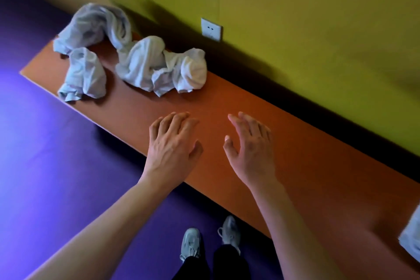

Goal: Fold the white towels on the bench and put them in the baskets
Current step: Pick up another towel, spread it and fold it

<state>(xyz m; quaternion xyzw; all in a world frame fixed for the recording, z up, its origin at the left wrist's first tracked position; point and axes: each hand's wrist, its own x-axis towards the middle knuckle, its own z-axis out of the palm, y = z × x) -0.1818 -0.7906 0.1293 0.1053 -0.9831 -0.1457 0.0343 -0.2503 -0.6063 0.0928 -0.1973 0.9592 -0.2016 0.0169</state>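
Towels (145, 61) heaped on bench (227, 107) far left end; both hands (172, 143) over bench middle, right of towels; wall (295, 18) behind bench.

Counter (238, 102): long orange-brown slab, seen running diagonally along a yellow-green wall. Three crumpled white towels are seen lying on it, all beyond and to the left of the left grip (172, 143). Large towel (159, 63) is nearest that grip; small bundle (84, 73) lies at the counter's front edge; third towel (93, 25) is heaped at the far end. Both grips, left and right grip (250, 150), are held above bare counter.
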